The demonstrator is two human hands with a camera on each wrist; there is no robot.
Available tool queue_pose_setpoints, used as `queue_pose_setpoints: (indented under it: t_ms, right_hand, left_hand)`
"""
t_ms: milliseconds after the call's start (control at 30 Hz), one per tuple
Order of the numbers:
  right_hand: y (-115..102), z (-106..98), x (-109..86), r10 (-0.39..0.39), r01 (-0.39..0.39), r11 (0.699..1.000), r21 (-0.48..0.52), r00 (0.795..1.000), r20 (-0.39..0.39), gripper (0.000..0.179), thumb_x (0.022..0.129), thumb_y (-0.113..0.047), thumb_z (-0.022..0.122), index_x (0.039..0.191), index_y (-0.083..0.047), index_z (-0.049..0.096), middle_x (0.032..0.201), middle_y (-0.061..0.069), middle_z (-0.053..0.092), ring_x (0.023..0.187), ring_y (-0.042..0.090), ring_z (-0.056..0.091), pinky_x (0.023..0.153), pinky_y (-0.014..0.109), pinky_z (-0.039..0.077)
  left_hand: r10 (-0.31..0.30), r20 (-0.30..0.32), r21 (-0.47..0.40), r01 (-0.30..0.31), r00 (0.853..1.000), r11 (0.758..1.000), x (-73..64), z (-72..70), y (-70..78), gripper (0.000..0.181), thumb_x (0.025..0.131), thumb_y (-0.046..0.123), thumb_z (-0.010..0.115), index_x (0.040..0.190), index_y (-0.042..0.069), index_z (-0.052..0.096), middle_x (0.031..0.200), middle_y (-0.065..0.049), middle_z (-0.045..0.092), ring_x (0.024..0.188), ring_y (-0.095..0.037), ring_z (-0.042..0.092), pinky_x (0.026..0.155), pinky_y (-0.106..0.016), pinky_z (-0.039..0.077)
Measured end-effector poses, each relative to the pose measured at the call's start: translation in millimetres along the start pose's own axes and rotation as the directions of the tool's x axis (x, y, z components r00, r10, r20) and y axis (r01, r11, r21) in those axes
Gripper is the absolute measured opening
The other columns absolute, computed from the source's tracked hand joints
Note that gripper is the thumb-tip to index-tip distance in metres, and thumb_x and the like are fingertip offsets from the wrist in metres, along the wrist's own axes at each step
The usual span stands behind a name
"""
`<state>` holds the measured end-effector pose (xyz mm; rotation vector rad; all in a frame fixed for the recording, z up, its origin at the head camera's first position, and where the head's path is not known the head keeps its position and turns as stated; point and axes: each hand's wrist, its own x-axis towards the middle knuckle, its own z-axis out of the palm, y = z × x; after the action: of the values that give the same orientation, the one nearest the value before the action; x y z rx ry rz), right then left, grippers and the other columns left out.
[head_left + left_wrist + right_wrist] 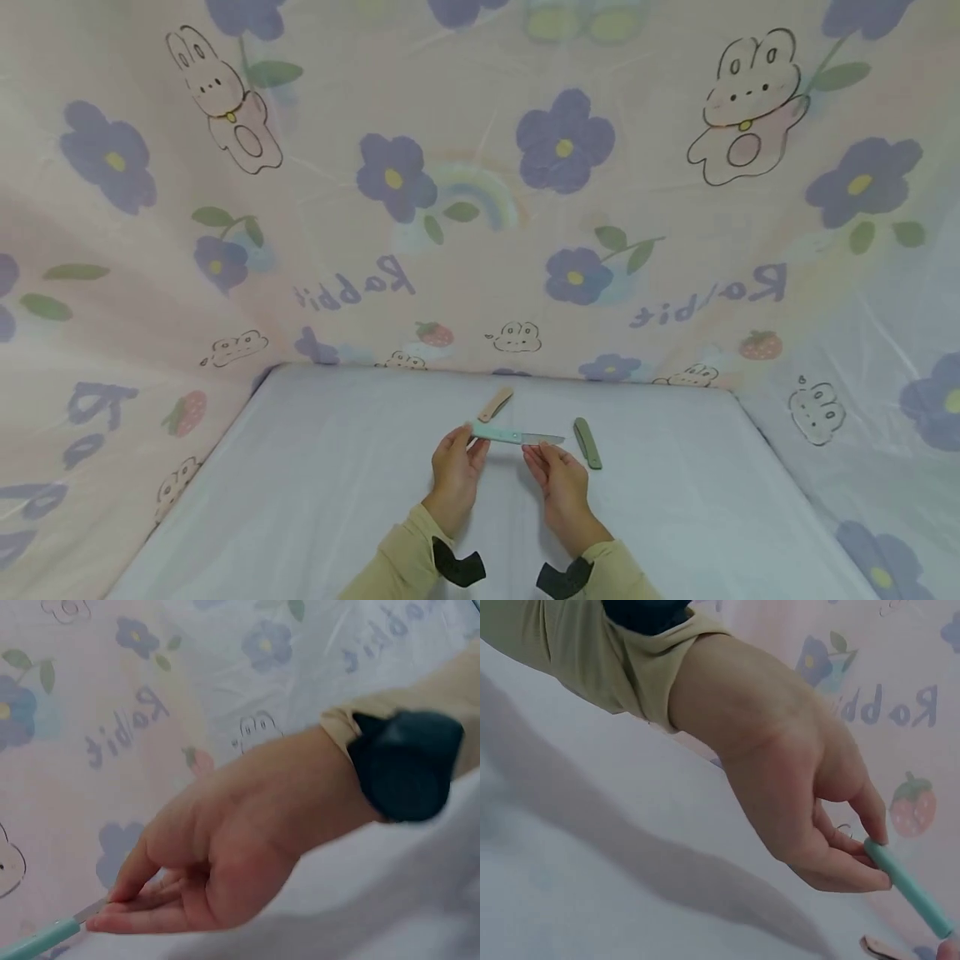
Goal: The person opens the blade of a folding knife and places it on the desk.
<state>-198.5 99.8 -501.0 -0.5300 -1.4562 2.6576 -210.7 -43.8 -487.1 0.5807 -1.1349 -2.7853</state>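
A folding knife with a mint-green handle (495,433) is held level above the table, its blade (542,439) swung out to the right. My left hand (455,468) pinches the butt of the handle between thumb and fingers. At the blade, my right hand (562,490) grips the metal with its fingertips. The left wrist view catches the right hand (225,832) pinching the blade, the mint handle (41,942) running off to the lower left. In the right wrist view the left hand (787,765) holds the handle end (911,889).
A tan folded knife (496,404) lies behind the hands. To the right of them lies a dark green folded knife (587,443). The white-covered table (315,483) is bounded by a printed cloth (480,275) at the back and sides.
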Motion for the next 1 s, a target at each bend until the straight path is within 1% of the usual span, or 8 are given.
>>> queue_pose_setpoints:
  t_ms: [100,200,300,433,567,733,800,1000]
  right_hand:
    - [-3,-5,9.0,0.063,-0.063,0.998,-0.009,0.998,-0.006,0.036,0.095,-0.005,0.051,0.123,0.016,0.042,0.091,0.015,0.066,0.088,0.02,0.067,0.084,0.031,0.05]
    - [-4,-7,15.7,0.1,-0.101,0.994,-0.037,0.994,-0.047,0.036,0.094,-0.004,0.051,0.124,0.016,0.045,0.091,0.015,0.066,0.087,0.021,0.067,0.083,0.031,0.051]
    - [-2,-7,21.7,0.112,-0.117,0.991,-0.059,0.99,-0.085,0.036,0.094,-0.002,0.052,0.123,0.017,0.045,0.088,0.016,0.067,0.084,0.021,0.067,0.081,0.032,0.051]
    - [-3,-4,30.3,0.126,-0.136,0.987,-0.085,0.986,-0.112,0.034,0.093,0.0,0.051,0.121,0.018,0.045,0.085,0.017,0.067,0.082,0.022,0.067,0.08,0.033,0.052]
    - [-7,0,42.1,0.13,-0.143,0.984,-0.104,0.983,-0.128,0.032,0.093,0.002,0.049,0.12,0.018,0.046,0.087,0.019,0.066,0.082,0.023,0.067,0.079,0.034,0.052]
    - [-11,5,52.2,0.135,-0.149,0.982,-0.115,0.984,-0.121,0.033,0.091,0.005,0.048,0.121,0.017,0.046,0.088,0.018,0.064,0.081,0.021,0.067,0.08,0.033,0.052]
    - [-10,5,53.1,0.142,-0.158,0.98,-0.12,0.981,-0.129,0.032,0.089,0.006,0.05,0.12,0.017,0.047,0.085,0.017,0.064,0.079,0.021,0.067,0.079,0.032,0.053]
    - [3,-2,49.5,0.15,-0.17,0.974,-0.147,0.979,-0.139,0.032,0.087,0.005,0.05,0.117,0.017,0.047,0.085,0.019,0.066,0.081,0.024,0.068,0.076,0.034,0.053]
  left_hand:
    - [-0.019,0.031,0.073,0.017,0.999,0.997,9.8,-3.9,-1.5,0.03,0.094,0.008,0.054,0.117,-0.009,0.044,0.112,-0.023,0.05,0.091,-0.023,0.058,0.09,-0.036,0.047]
    - [-0.053,0.056,0.173,0.043,0.997,0.984,17.2,-8.9,-3.0,0.036,0.094,0.007,0.053,0.122,-0.013,0.042,0.112,-0.024,0.053,0.095,-0.025,0.059,0.091,-0.037,0.046]
    - [-0.081,0.058,0.286,0.062,0.995,0.956,25.2,-12.9,-3.0,0.037,0.093,0.007,0.055,0.121,-0.014,0.044,0.105,-0.023,0.058,0.093,-0.025,0.062,0.088,-0.037,0.048]
    - [-0.117,0.072,0.374,0.082,0.991,0.924,38.8,-14.0,1.3,0.033,0.091,0.004,0.057,0.117,-0.015,0.047,0.097,-0.022,0.061,0.087,-0.023,0.065,0.084,-0.035,0.051]
    - [-0.171,0.107,0.401,0.115,0.98,0.909,52.4,-10.3,9.4,0.034,0.092,0.002,0.055,0.119,-0.016,0.046,0.098,-0.023,0.061,0.086,-0.022,0.065,0.083,-0.032,0.051]
    - [-0.214,0.09,0.401,0.161,0.973,0.902,63.3,-9.5,14.4,0.035,0.091,-0.001,0.055,0.121,-0.017,0.046,0.097,-0.023,0.062,0.087,-0.023,0.066,0.083,-0.03,0.051]
    - [-0.223,0.083,0.406,0.172,0.971,0.898,64.9,-12.6,13.0,0.035,0.091,-0.002,0.055,0.121,-0.018,0.046,0.097,-0.024,0.062,0.088,-0.023,0.066,0.083,-0.03,0.051]
    - [-0.244,0.077,0.468,0.181,0.967,0.865,62.6,-26.8,7.4,0.034,0.092,0.001,0.055,0.121,-0.015,0.048,0.097,-0.022,0.063,0.087,-0.022,0.066,0.081,-0.03,0.052]
